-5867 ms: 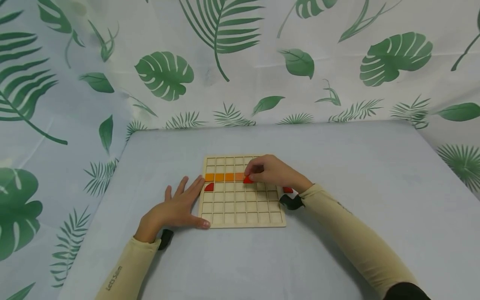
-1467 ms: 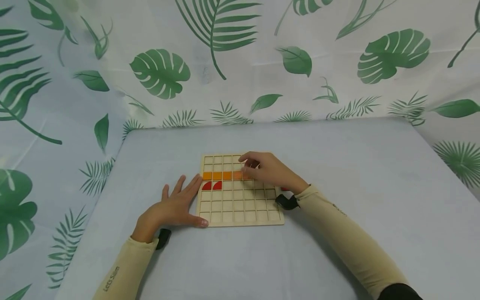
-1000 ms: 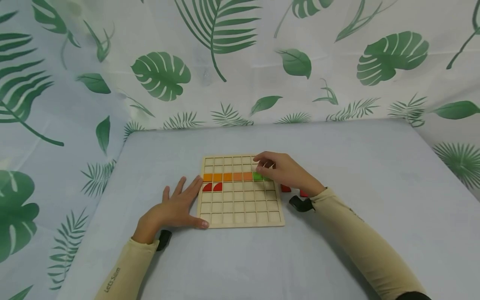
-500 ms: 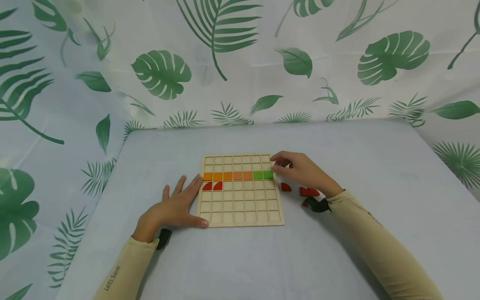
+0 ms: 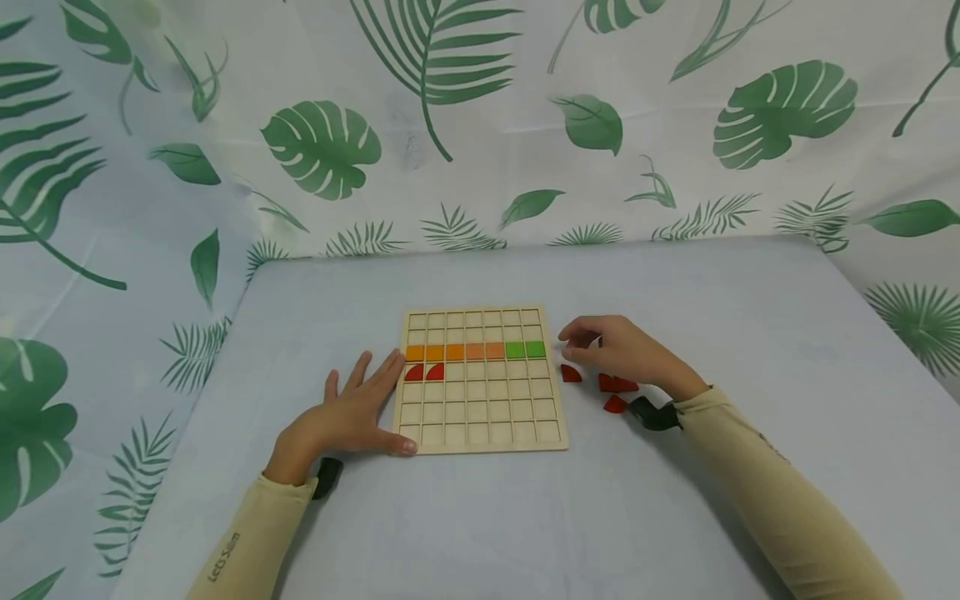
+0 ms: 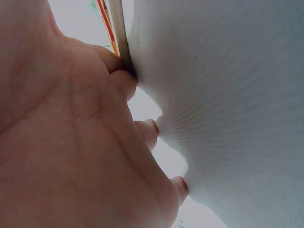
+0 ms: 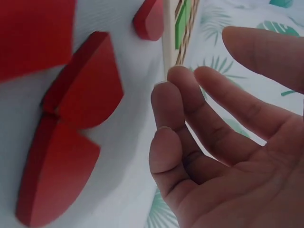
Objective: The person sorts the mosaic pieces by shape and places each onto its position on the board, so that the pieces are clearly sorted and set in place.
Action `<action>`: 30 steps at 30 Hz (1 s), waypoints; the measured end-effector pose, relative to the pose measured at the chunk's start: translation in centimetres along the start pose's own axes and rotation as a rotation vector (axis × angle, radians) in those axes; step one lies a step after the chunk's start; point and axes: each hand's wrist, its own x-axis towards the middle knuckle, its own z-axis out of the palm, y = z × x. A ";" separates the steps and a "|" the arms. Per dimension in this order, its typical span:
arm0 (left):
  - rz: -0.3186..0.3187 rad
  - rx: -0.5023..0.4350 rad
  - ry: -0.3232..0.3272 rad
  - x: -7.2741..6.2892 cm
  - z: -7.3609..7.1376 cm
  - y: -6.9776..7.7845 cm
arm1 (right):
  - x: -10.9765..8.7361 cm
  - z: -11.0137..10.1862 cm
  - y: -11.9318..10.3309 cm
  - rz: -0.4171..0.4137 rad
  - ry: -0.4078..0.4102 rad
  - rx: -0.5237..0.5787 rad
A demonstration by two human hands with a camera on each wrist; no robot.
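Note:
A square wooden grid board [image 5: 480,410] lies on the table, with a row of orange, peach and green square tiles [image 5: 454,352] across it. Below that row's left end, two red quarter-circle tiles [image 5: 435,372] sit side by side in cells. My left hand [image 5: 341,425] is spread along the board's left edge, thumb at its near corner; in the left wrist view its fingertips [image 6: 124,85] meet the board's side. Right of the board hovers my right hand [image 5: 622,350], fingers loosely bent and holding nothing. Beneath it lies a loose red quarter-circle tile [image 5: 571,373].
More red tiles [image 5: 617,383] lie by the right wrist, one red tile [image 5: 615,404] slightly nearer the front. In the right wrist view, several red pieces [image 7: 97,85] lie left of the fingers. A leaf-patterned cloth [image 5: 480,125] hangs behind the table.
The red tile my right hand pinched over the board earlier now sits beside the first red one. That hand has moved right, off the board, uncovering the green tiles. The left hand stays put.

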 end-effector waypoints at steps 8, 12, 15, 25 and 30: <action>-0.012 0.003 0.002 0.0 0.1 0.1 | -0.8 -0.1 0.2 0.008 -0.062 -0.001; -0.009 0.001 0.001 0.0 0.1 0.1 | -0.8 0.3 0.5 0.015 -0.086 -0.006; -0.004 -0.005 0.002 0.0 0.1 0.1 | -0.7 0.6 0.8 0.008 -0.101 -0.011; 0.007 -0.014 0.003 0.0 0.1 0.0 | -0.4 1.0 1.3 -0.080 -0.106 -0.047; 0.008 -0.011 0.001 0.1 0.1 -0.1 | -0.3 1.2 1.3 -0.091 -0.102 -0.025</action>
